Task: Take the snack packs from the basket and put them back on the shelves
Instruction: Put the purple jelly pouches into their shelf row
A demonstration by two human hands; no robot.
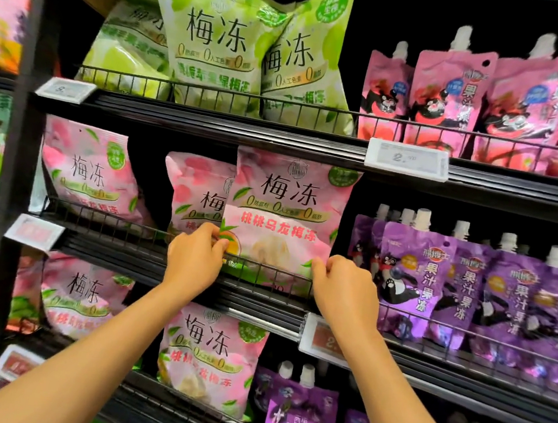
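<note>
Head view: the pink snack pack (285, 219) is being held upright, lower corners pinched by the left hand (193, 257) and right hand (342, 283), behind the shelf rail (114, 225).

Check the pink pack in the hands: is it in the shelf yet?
In. The pink pack stands upright, its bottom behind the wire rail, both hands pinching its lower corners.

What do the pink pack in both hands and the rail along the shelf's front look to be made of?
Pink pack, pinched at its lower corners by the left hand and right hand: likely thin plastic film, matte-printed, since it creases and puffs softly. Rail: apparently thin metal wire with a dark coating, judging by its slim, rigid bars.
</note>
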